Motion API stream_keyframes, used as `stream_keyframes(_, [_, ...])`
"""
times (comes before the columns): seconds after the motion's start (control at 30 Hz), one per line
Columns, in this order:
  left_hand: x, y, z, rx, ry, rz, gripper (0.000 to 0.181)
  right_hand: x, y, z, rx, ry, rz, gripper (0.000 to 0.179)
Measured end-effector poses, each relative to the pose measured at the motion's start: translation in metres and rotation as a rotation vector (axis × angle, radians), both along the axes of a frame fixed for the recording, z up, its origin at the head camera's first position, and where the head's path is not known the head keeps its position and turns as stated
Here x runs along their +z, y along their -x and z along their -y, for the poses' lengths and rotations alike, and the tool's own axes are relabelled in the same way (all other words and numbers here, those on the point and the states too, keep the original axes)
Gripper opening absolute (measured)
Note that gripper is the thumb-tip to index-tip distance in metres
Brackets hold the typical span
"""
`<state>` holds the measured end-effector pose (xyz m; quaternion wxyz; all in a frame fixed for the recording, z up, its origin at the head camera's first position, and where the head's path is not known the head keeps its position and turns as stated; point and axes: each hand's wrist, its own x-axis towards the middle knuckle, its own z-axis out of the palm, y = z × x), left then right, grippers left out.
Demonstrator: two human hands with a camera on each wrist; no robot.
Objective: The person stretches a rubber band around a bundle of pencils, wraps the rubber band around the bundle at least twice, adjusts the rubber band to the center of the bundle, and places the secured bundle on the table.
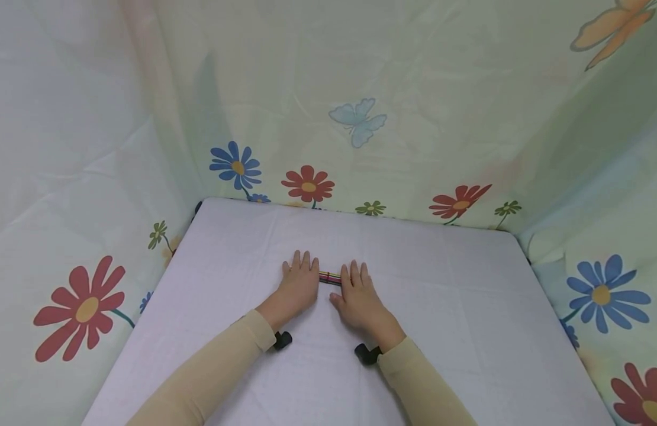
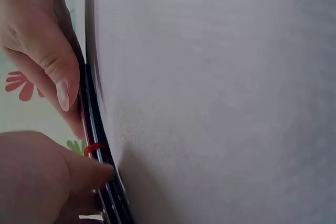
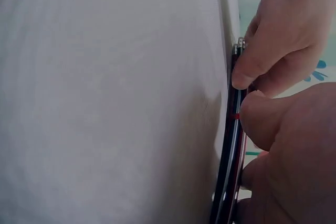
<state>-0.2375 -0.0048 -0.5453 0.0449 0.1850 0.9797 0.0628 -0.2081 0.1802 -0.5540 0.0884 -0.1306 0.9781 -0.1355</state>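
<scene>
A bundle of slim pencils (image 1: pixel 330 278) with glossy, differently coloured shafts lies crosswise low over the white tabletop. A thin red band (image 2: pixel 94 148) circles its middle. My left hand (image 1: pixel 299 287) holds the left part, its thumb (image 2: pixel 97 177) against the near side. Toward the right part, my right hand (image 1: pixel 360 299) has its fingers over the bundle and its thumb (image 3: pixel 257 114) close by the band. Silvery pencil ends (image 3: pixel 239 44) stick out past the left hand in the right wrist view. Both hands cover much of the bundle's length.
White cloth covers the table (image 1: pixel 440 296), and its back edge meets a hanging curtain (image 1: pixel 414 89) printed with flowers and butterflies. Curtain also hangs along both sides. A black wrist mount (image 1: pixel 367 354) sits below the right sleeve, another black mount (image 1: pixel 282 340) by the left.
</scene>
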Motion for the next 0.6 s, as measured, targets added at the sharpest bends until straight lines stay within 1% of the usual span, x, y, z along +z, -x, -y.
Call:
stream_keyframes(0.1, [0.0009, -0.0038, 0.0009, -0.008, -0.027, 0.042, 0.068, 0.0012, -0.0006, -0.0005, -0.014, -0.011, 0.016, 0.084])
stream_keyframes(0.23, [0.0015, -0.0079, 0.0017, -0.012, -0.052, 0.083, 0.073, 0.0025, -0.0002, -0.0011, -0.027, -0.014, 0.028, 0.084])
stream_keyframes(0.47, [0.0010, -0.0054, 0.0035, 0.000, -0.065, 0.079, 0.073, 0.0031, 0.0030, -0.0011, -0.045, 0.011, 0.078, 0.086])
stream_keyframes(0.6, [0.0020, -0.0035, 0.0058, 0.008, -0.059, 0.071, 0.075, 0.0078, 0.0018, -0.0001, -0.068, 0.052, 0.070, 0.088])
